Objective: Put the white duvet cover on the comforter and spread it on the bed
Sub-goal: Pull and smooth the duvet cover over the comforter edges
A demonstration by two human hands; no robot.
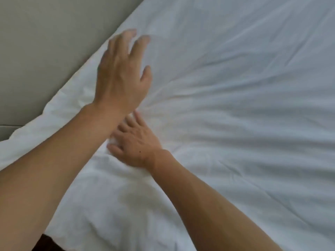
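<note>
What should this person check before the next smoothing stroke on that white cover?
1. Left hand free to sweep: ok, fingers spread, holding nothing.
2. Right hand steadying the cloth: ok, it lies flat on the duvet cover.
3. Cover smooth: not ok, creases fan out from the hands.
4. Cover edge lying along the grey surface: ok, where visible.
5. Comforter filling the corners: cannot tell, it is hidden inside.
</note>
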